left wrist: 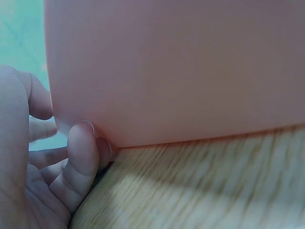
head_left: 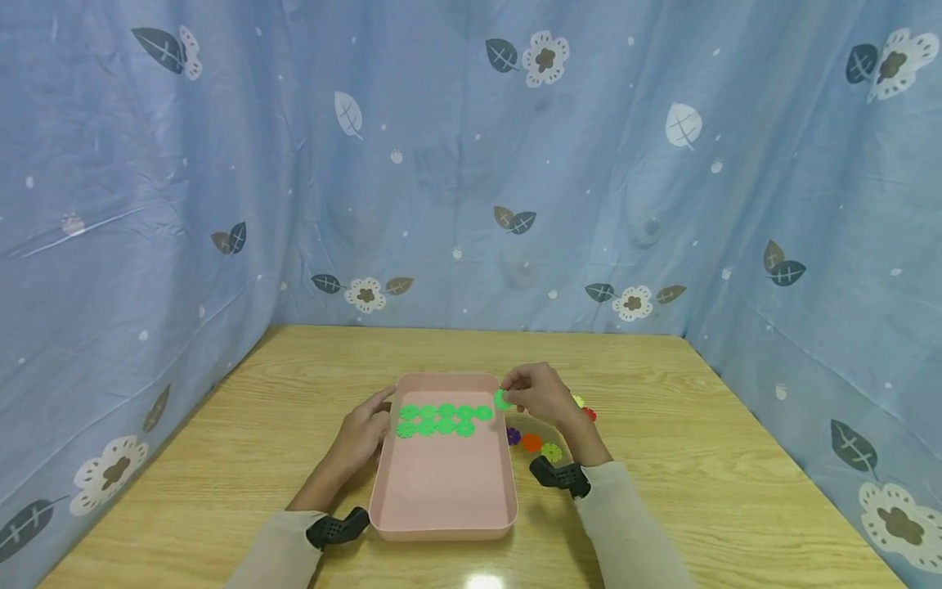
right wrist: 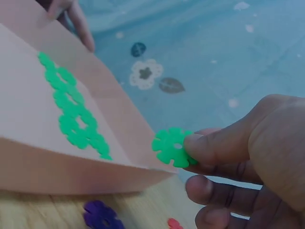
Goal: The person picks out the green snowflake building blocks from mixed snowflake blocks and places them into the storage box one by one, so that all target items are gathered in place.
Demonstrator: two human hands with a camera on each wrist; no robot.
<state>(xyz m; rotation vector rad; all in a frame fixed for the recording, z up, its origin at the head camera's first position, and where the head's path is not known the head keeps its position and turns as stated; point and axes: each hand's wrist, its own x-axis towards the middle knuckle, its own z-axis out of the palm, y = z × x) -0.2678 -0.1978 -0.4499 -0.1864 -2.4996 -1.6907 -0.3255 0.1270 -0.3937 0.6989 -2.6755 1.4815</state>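
A shallow pink tray [head_left: 445, 487] lies on the wooden table, with several green snowflake-shaped plastic pieces [head_left: 445, 425] in two rows on its floor. Between thumb and index finger, my right hand [head_left: 540, 394] pinches another green snowflake piece [right wrist: 167, 145], just above the tray's right rim near the far end. My left hand [head_left: 361, 431] holds the tray's left side toward the far corner. In the left wrist view its thumb [left wrist: 82, 148] bears against the outer wall, while other fingers bend round the corner, partly hidden.
Right of the tray lie purple [head_left: 513, 436], orange [head_left: 531, 442] and yellow-green [head_left: 551, 452] snowflake pieces. A red piece [head_left: 589, 414] and a pale yellow piece [head_left: 578, 401] show beyond the right forearm. A blue patterned curtain [head_left: 456, 188] surrounds the table's back and sides.
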